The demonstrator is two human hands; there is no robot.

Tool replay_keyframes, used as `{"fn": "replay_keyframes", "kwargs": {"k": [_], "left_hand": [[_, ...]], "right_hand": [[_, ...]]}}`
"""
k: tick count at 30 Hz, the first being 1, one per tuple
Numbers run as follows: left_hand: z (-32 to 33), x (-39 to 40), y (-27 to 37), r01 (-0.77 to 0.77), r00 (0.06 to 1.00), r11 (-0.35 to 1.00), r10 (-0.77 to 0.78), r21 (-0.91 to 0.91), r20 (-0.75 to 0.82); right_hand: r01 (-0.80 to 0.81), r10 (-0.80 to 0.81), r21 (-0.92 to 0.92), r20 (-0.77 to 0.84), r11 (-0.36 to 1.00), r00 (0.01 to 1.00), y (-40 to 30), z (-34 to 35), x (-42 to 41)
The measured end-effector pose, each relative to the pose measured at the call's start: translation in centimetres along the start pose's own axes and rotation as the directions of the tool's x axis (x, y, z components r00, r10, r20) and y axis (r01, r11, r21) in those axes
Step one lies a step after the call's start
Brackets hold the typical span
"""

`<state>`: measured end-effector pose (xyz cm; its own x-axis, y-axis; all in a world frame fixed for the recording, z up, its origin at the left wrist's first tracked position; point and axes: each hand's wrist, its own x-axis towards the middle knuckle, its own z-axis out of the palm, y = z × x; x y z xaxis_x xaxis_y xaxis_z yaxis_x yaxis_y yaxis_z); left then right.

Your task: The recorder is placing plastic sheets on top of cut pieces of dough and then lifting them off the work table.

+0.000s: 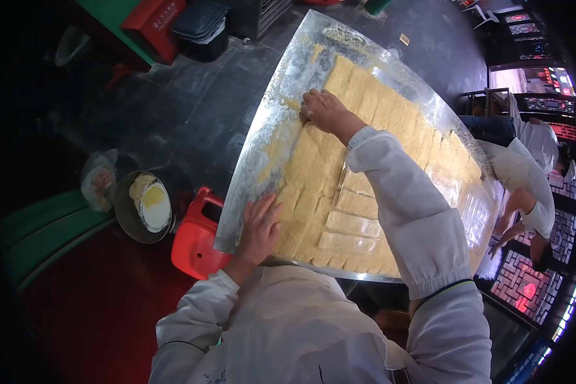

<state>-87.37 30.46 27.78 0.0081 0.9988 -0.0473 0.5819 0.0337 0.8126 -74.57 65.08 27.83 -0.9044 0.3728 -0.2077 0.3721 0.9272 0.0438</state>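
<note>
A broad layer of yellow, crumb-coated food strips (317,153), perhaps dough or cake, lies on a metal-topped table (249,158). My right hand (324,111) is at the far left edge of this layer, its fingers curled downward. A small dark spot shows under the fingertips; whether they grip something is hidden. My left hand (260,230) rests at the near left corner of the layer, fingers apart and holding nothing. Clear plastic trays (350,223) lie on the strips, partly behind my right forearm. Loose yellow crumbs (271,156) dust the metal along the left side.
A red plastic stool (197,245) stands by the table's near left corner. Beyond it, a metal pot (125,216) holds a white bowl (156,211) with a yellow item. People in white (518,163) stand at the right side. A black bin (201,33) is at the far left.
</note>
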Motion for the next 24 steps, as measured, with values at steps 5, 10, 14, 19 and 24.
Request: {"fn": "replay_keyframes", "kwargs": {"k": [5, 10, 14, 19, 24], "left_hand": [[-0.3, -0.2, -0.5, -0.020, 1.000, 1.000, 0.020, -0.001, -0.007], [-0.1, 0.5, 0.0, -0.055, 0.998, 0.998, 0.054, 0.020, 0.040], [-0.2, 1.1, 1.2, -0.037, 0.997, 0.997, 0.033, 0.066, 0.067], [0.7, 0.6, 2.0, -0.024, 1.000, 0.997, 0.023, 0.071, 0.020], [2.2, 0.3, 2.8, -0.057, 0.998, 0.996, 0.054, 0.064, 0.040]], "right_hand": [[-0.351, 0.160, 0.402, 0.438, 0.846, 0.885, -1.7, -4.4, -0.8], [-0.430, 0.362, 0.593, 0.238, 0.681, 0.901, -1.0, -1.0, -2.9], [-0.510, 0.328, 0.540, 0.401, 0.669, 0.855, 0.1, 0.3, -2.8], [-0.359, 0.375, 0.730, 0.151, 0.582, 0.915, -2.1, -0.3, -5.0], [-0.292, 0.382, 0.776, 0.071, 0.559, 0.921, -4.8, -5.6, -9.2]]}}
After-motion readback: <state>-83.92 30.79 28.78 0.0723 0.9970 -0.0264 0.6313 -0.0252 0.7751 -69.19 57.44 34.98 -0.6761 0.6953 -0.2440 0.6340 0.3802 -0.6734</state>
